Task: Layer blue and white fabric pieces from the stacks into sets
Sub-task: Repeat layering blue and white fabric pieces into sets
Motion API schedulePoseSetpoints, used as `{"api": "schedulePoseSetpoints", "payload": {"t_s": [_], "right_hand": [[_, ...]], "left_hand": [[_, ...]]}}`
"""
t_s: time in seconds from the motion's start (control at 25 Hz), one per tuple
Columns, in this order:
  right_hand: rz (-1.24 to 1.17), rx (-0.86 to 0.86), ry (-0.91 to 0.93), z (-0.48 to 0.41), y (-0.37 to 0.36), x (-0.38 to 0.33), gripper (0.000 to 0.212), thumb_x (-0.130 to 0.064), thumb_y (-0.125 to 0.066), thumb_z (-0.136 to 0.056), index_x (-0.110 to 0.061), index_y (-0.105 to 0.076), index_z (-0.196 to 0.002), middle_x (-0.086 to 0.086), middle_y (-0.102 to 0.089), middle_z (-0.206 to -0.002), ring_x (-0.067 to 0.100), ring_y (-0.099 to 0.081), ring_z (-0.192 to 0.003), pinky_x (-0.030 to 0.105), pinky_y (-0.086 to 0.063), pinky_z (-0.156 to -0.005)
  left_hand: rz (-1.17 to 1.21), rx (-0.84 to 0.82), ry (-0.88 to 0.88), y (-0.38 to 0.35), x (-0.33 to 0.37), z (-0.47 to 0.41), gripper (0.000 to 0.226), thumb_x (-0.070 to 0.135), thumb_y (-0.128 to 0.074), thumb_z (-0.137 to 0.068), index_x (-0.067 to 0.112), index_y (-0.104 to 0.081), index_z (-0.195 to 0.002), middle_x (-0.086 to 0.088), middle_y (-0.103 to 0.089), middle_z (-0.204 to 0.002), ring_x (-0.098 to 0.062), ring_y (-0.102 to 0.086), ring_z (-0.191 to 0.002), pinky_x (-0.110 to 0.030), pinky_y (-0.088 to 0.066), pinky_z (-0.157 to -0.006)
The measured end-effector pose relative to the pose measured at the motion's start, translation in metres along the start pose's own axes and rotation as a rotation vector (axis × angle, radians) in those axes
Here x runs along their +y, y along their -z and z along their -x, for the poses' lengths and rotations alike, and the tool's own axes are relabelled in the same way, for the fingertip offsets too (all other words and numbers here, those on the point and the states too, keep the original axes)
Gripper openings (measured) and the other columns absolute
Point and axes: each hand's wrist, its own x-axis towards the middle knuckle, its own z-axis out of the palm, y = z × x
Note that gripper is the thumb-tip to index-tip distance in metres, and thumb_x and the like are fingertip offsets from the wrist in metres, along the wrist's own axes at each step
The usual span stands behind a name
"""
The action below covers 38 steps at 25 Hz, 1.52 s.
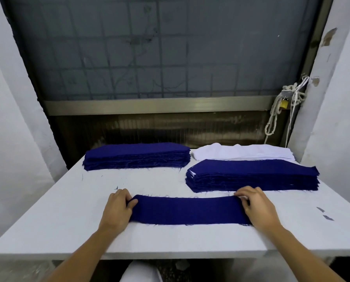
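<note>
A long blue fabric piece (187,210) lies flat across the near middle of the white table (68,216). My left hand (117,208) pinches its left end and my right hand (255,206) pinches its right end, where a sliver of white shows under the fingers. One stack of blue pieces (137,156) sits at the back left. A stack topped with blue (251,178) lies at the right, with white edges peeking out at its left corner. Behind it rests a stack of white pieces (243,152).
Small blue scraps (324,213) and loose threads lie on the table at the right. A wall with a metal rail stands behind the table, and a rope with a padlock (284,103) hangs at the back right. White walls close in on both sides.
</note>
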Motion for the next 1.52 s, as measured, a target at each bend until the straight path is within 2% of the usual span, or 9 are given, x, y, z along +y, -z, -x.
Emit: {"api": "schedulePoseSetpoints", "payload": {"t_s": [0.12, 0.24, 0.44, 0.6, 0.84, 0.92, 1.08, 1.4, 1.52], "right_hand": [[-0.014, -0.004, -0.015, 0.0, 0.001, 0.001, 0.027, -0.007, -0.051, -0.101, -0.023, -0.071, -0.11, -0.015, -0.06, -0.114, 0.008, -0.049, -0.099, 0.021, -0.047, -0.076], [0.056, -0.076, -0.01, -0.002, 0.004, 0.0, 0.029, -0.005, -0.047, -0.1, -0.025, -0.065, -0.111, -0.012, -0.055, -0.112, 0.01, -0.048, -0.098, 0.022, -0.047, -0.077], [0.227, -0.101, 0.014, -0.006, 0.008, -0.009, 0.031, -0.002, -0.049, -0.092, -0.027, -0.053, -0.11, -0.012, -0.052, -0.112, 0.011, -0.043, -0.096, 0.023, -0.042, -0.078], [0.218, -0.016, 0.023, -0.019, 0.016, -0.015, 0.025, -0.01, -0.059, -0.091, -0.034, -0.053, -0.094, -0.018, -0.053, -0.099, 0.006, -0.044, -0.091, 0.02, -0.038, -0.075], [-0.055, 0.1, -0.114, -0.09, 0.038, -0.007, 0.027, -0.009, -0.06, -0.091, -0.033, -0.056, -0.078, -0.016, -0.059, -0.081, 0.007, -0.051, -0.086, 0.022, -0.044, -0.062], [-0.089, 0.082, -0.152, -0.116, 0.04, 0.002, 0.025, -0.012, -0.06, -0.093, -0.032, -0.059, -0.08, -0.016, -0.06, -0.082, 0.007, -0.052, -0.087, 0.024, -0.048, -0.063], [-0.114, 0.052, -0.203, -0.168, 0.032, 0.023, 0.022, -0.014, -0.06, -0.096, -0.032, -0.063, -0.084, -0.015, -0.063, -0.086, 0.008, -0.053, -0.092, 0.028, -0.053, -0.072], [-0.12, 0.035, -0.186, -0.229, -0.009, 0.054, 0.018, -0.021, -0.061, -0.097, -0.036, -0.062, -0.086, -0.015, -0.062, -0.099, 0.006, -0.05, -0.098, 0.017, -0.045, -0.083], [-0.076, 0.059, -0.16, -0.236, -0.02, 0.061, 0.011, -0.027, -0.061, -0.097, -0.038, -0.06, -0.094, -0.019, -0.056, -0.113, 0.004, -0.046, -0.109, 0.017, -0.039, -0.095]], "left_hand": [[0.052, 0.008, -0.021, 0.0, 0.001, 0.004, 0.016, 0.019, -0.066, -0.097, 0.024, -0.055, -0.086, 0.008, -0.059, -0.087, -0.01, -0.054, -0.084, -0.027, -0.046, -0.07], [-0.103, -0.048, -0.105, 0.0, -0.002, 0.005, 0.002, 0.026, -0.055, -0.103, 0.025, -0.055, -0.104, 0.01, -0.057, -0.102, -0.011, -0.048, -0.095, -0.025, -0.044, -0.081], [-0.369, -0.28, -0.178, 0.013, 0.002, -0.015, 0.026, 0.037, -0.049, -0.102, 0.026, -0.045, -0.124, 0.01, -0.051, -0.117, -0.011, -0.043, -0.105, -0.026, -0.043, -0.093], [-0.354, -0.383, -0.12, 0.022, 0.03, -0.045, 0.047, 0.04, -0.069, -0.086, 0.033, -0.042, -0.124, 0.013, -0.048, -0.11, -0.009, -0.046, -0.105, -0.026, -0.047, -0.091], [-0.179, -0.302, -0.217, -0.008, 0.112, -0.106, 0.024, 0.036, -0.066, -0.094, 0.03, -0.053, -0.114, 0.013, -0.056, -0.095, -0.008, -0.056, -0.087, -0.023, -0.05, -0.075], [-0.105, -0.319, -0.22, -0.023, 0.143, -0.126, 0.021, 0.035, -0.068, -0.095, 0.029, -0.055, -0.11, 0.011, -0.06, -0.088, -0.009, -0.059, -0.08, -0.023, -0.051, -0.069], [-0.046, -0.379, -0.284, -0.064, 0.199, -0.174, 0.018, 0.035, -0.065, -0.096, 0.024, -0.059, -0.109, 0.007, -0.062, -0.094, -0.012, -0.061, -0.086, -0.036, -0.056, -0.082], [-0.119, -0.434, -0.313, -0.183, 0.27, -0.237, 0.054, 0.039, -0.059, -0.101, 0.026, -0.042, -0.151, -0.001, -0.052, -0.147, -0.024, -0.046, -0.135, -0.04, -0.04, -0.113], [-0.193, -0.419, -0.284, -0.208, 0.283, -0.248, 0.043, 0.041, -0.067, -0.096, 0.026, -0.057, -0.135, 0.0, -0.062, -0.132, -0.021, -0.054, -0.122, -0.037, -0.043, -0.106]]}}
